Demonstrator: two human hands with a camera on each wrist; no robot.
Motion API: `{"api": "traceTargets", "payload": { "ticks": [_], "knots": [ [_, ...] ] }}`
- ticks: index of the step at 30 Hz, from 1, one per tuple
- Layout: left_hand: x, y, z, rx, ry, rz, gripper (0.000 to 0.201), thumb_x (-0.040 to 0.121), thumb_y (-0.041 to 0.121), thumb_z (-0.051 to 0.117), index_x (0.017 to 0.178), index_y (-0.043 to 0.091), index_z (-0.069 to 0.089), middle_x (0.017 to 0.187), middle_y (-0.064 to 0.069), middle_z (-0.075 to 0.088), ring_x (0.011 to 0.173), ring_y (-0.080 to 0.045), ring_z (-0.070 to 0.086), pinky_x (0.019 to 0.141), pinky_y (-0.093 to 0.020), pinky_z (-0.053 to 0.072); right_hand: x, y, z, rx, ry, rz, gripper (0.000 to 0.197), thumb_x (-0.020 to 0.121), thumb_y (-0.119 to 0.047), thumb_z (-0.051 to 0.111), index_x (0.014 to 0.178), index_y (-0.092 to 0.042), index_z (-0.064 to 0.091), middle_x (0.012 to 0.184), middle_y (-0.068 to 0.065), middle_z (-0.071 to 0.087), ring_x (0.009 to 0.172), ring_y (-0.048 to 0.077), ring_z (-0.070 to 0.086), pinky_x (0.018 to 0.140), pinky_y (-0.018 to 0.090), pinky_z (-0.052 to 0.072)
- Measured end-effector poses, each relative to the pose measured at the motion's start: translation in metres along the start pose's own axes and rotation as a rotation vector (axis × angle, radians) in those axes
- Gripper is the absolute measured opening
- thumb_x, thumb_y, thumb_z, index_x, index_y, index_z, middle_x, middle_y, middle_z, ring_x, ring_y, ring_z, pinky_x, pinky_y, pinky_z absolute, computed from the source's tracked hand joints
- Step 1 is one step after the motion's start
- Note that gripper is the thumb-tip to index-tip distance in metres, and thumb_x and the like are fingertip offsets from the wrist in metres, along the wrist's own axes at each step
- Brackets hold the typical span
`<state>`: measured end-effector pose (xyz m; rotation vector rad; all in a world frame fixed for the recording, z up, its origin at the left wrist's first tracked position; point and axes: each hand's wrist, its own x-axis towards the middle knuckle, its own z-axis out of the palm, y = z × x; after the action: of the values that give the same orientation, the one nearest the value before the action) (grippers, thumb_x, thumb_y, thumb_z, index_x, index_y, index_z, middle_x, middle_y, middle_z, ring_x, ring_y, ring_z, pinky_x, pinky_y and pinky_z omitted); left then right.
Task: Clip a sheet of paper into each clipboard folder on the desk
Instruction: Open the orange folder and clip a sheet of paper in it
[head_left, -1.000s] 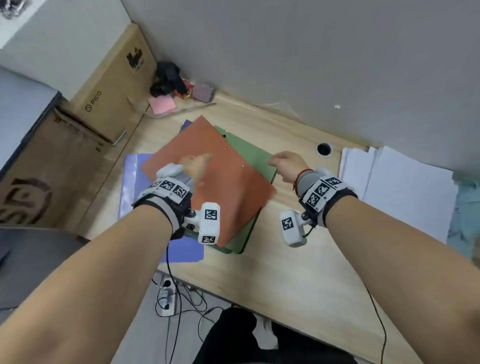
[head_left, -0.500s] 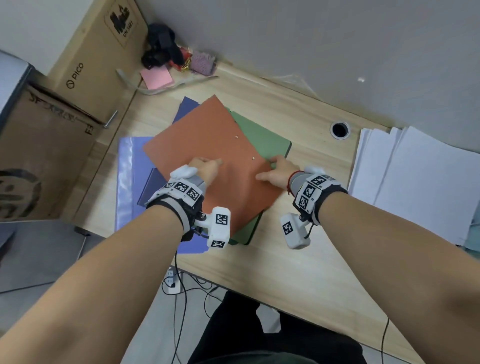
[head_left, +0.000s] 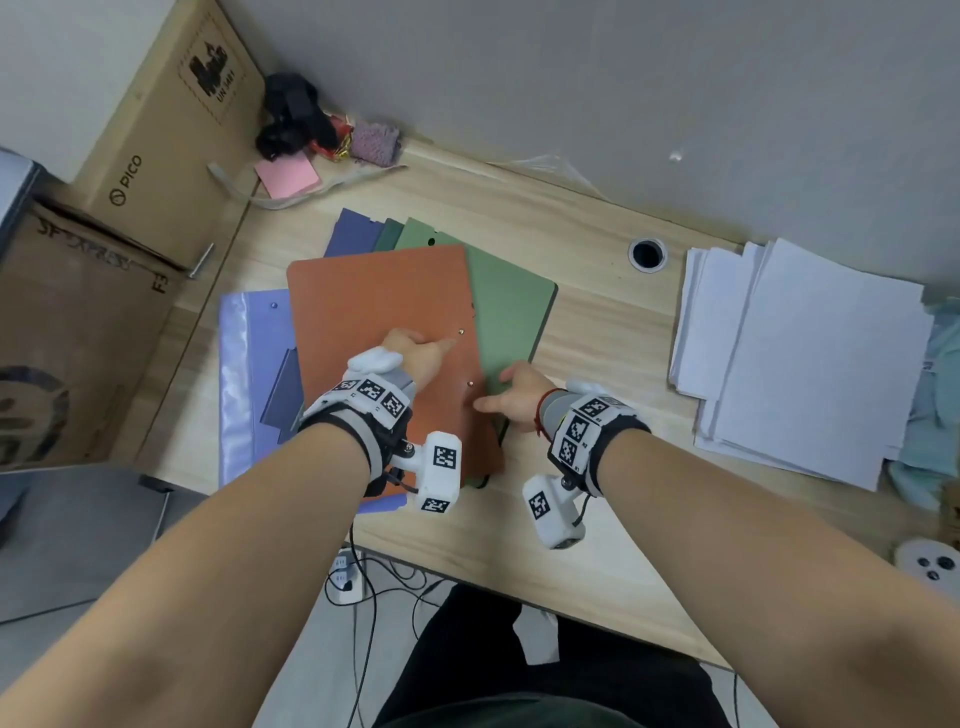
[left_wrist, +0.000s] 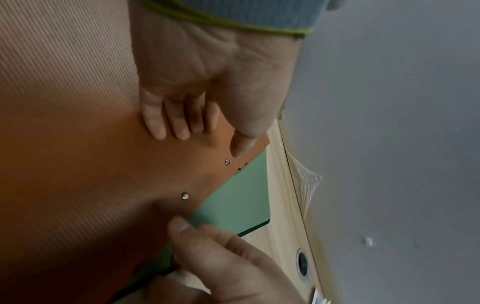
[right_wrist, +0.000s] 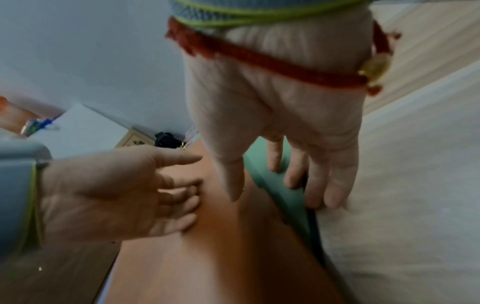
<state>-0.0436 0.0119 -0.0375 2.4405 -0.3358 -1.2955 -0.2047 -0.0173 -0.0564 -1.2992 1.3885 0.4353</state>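
Observation:
An orange clipboard folder (head_left: 374, 312) lies closed on top of a green folder (head_left: 511, 312) on the desk. My left hand (head_left: 421, 348) presses flat on the orange cover, fingertips (left_wrist: 171, 131) down and thumb reaching toward a rivet (left_wrist: 227, 162). My right hand (head_left: 511, 395) sits at the orange folder's right edge. Its thumb (right_wrist: 233, 185) lies on the orange cover (right_wrist: 221, 257) and its straight fingers rest on the green folder (right_wrist: 288, 205) and that folder's outer edge. A stack of white paper (head_left: 810, 364) lies at the right. No clip is visible.
Purple and blue folders (head_left: 249, 364) lie under the pile at the left. Cardboard boxes (head_left: 156, 156) stand beside the desk's left end. Pink sticky notes (head_left: 285, 176) and small clutter sit at the back wall. A cable hole (head_left: 648, 253) lies between folders and paper.
The orange folder has turned from a diagonal to lie squarer on the pile. My right hand came down onto its right edge, and my left hand slid right along the cover.

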Motion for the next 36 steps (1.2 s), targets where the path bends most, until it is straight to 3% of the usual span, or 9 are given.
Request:
{"api": "traceTargets", "payload": {
  "ticks": [5, 9, 13, 19, 23, 27, 29, 32, 36],
  "knots": [
    [-0.006, -0.028, -0.015, 0.337, 0.578, -0.013, 0.085, 0.066, 0.042, 0.082, 0.133, 0.014, 0.037, 0.142, -0.014, 0.036, 0.126, -0.035, 0.039, 0.097, -0.048, 0.04, 0.003, 0.017, 0.012, 0.093, -0.023, 0.048, 0.069, 0.079, -0.034, 0.076, 0.133, -0.015, 0.039, 0.103, 0.014, 0.066, 0.089, 0.028, 0.071, 0.082, 0.047, 0.059],
    [-0.012, -0.052, -0.014, 0.41, 0.532, -0.045, 0.091, 0.068, 0.048, 0.078, 0.138, 0.009, 0.033, 0.147, -0.012, 0.031, 0.124, -0.036, 0.039, 0.097, -0.047, 0.04, 0.001, 0.018, 0.017, 0.118, -0.01, 0.028, 0.069, 0.078, -0.036, 0.076, 0.134, -0.014, 0.043, 0.101, 0.013, 0.067, 0.09, 0.029, 0.07, 0.084, 0.044, 0.058],
    [-0.023, -0.048, -0.014, 0.352, 0.477, -0.02, 0.092, 0.068, 0.05, 0.077, 0.139, 0.013, 0.032, 0.143, -0.013, 0.034, 0.122, -0.037, 0.041, 0.095, -0.046, 0.039, -0.009, 0.03, 0.013, 0.137, -0.033, -0.005, 0.047, 0.079, -0.039, 0.077, 0.115, -0.014, 0.059, 0.093, 0.006, 0.066, 0.075, 0.019, 0.062, 0.065, 0.026, 0.048],
    [-0.055, -0.027, -0.015, 0.363, 0.295, 0.052, 0.093, 0.074, 0.069, 0.065, 0.143, 0.016, 0.033, 0.142, -0.016, 0.038, 0.124, -0.039, 0.047, 0.099, -0.047, 0.038, -0.031, 0.048, -0.019, 0.41, -0.016, -0.156, 0.063, 0.058, -0.042, 0.085, 0.114, -0.023, 0.065, 0.113, -0.001, 0.072, 0.102, 0.021, 0.069, 0.099, 0.043, 0.051],
    [-0.076, 0.008, 0.011, 0.12, 0.105, 0.228, 0.134, 0.038, 0.102, 0.049, 0.143, 0.02, 0.04, 0.138, -0.007, 0.055, 0.121, -0.034, 0.055, 0.104, -0.048, 0.043, -0.073, 0.039, -0.056, 0.39, 0.096, -0.358, 0.033, 0.076, -0.021, 0.077, 0.104, -0.013, 0.064, 0.103, 0.007, 0.073, 0.094, 0.028, 0.07, 0.092, 0.047, 0.054],
    [-0.124, 0.062, 0.032, -0.075, 0.001, 0.313, 0.141, 0.03, 0.101, 0.05, 0.141, 0.014, 0.043, 0.129, -0.003, 0.059, 0.115, -0.03, 0.057, 0.1, -0.04, 0.046, -0.119, 0.035, -0.078, 0.16, 0.229, -0.572, 0.024, 0.078, -0.008, 0.067, 0.079, -0.018, 0.045, 0.071, 0.002, 0.05, 0.066, 0.018, 0.049, 0.069, 0.038, 0.042],
    [-0.144, 0.082, 0.042, -0.147, -0.021, 0.33, 0.128, 0.032, 0.093, 0.06, 0.129, 0.01, 0.053, 0.116, -0.005, 0.063, 0.103, -0.03, 0.062, 0.09, -0.04, 0.052, -0.139, 0.041, -0.083, 0.108, 0.249, -0.621, 0.028, 0.076, -0.004, 0.061, 0.082, -0.022, 0.041, 0.069, 0.002, 0.045, 0.065, 0.018, 0.042, 0.065, 0.036, 0.037],
    [-0.15, 0.094, 0.051, -0.202, -0.071, 0.379, 0.051, 0.051, 0.041, 0.074, 0.088, 0.008, 0.063, 0.094, -0.015, 0.071, 0.086, -0.033, 0.071, 0.075, -0.048, 0.061, -0.162, 0.055, -0.086, 0.14, 0.201, -0.64, 0.032, 0.075, -0.017, 0.068, 0.093, -0.03, 0.045, 0.094, 0.013, 0.062, 0.083, 0.022, 0.06, 0.076, 0.046, 0.052],
    [-0.166, 0.089, 0.058, -0.131, -0.107, 0.524, 0.013, 0.076, 0.019, 0.067, 0.087, 0.019, 0.059, 0.093, -0.009, 0.068, 0.092, -0.032, 0.068, 0.085, -0.044, 0.058, -0.17, 0.087, -0.105, 0.291, 0.25, -0.558, 0.026, 0.081, -0.027, 0.076, 0.101, -0.019, 0.063, 0.117, 0.0, 0.067, 0.111, 0.012, 0.064, 0.105, 0.035, 0.046]
  ]
}}
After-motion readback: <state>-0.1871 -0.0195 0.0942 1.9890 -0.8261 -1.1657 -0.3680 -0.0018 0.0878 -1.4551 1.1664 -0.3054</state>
